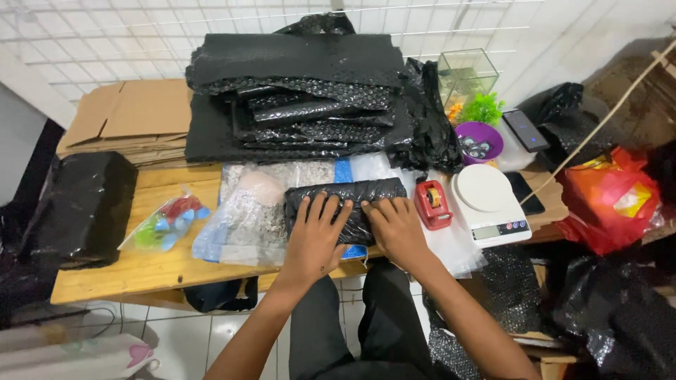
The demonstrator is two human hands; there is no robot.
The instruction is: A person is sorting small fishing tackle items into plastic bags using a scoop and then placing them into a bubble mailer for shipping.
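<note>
A small parcel wrapped in black bubble wrap (345, 193) lies at the front of the wooden table (162, 267). My left hand (315, 236) rests flat on its left half, fingers spread. Pressing on its right half with the fingers close together is my right hand (396, 226). Both hands press down on the parcel rather than lift it. A clear bag of gravel-like material (257, 204) lies under and to the left of the parcel.
A stack of folded black bubble wrap (296, 98) fills the back of the table, flattened cardboard (127, 119) to its left. A red tape dispenser (432, 204), white scale (489, 204), purple bowl (479, 142), phone (524, 130), small glass tank (465, 70), red bag (609, 200) stand right. A bag of coloured pieces (169, 218) and a black bundle (81, 207) lie left.
</note>
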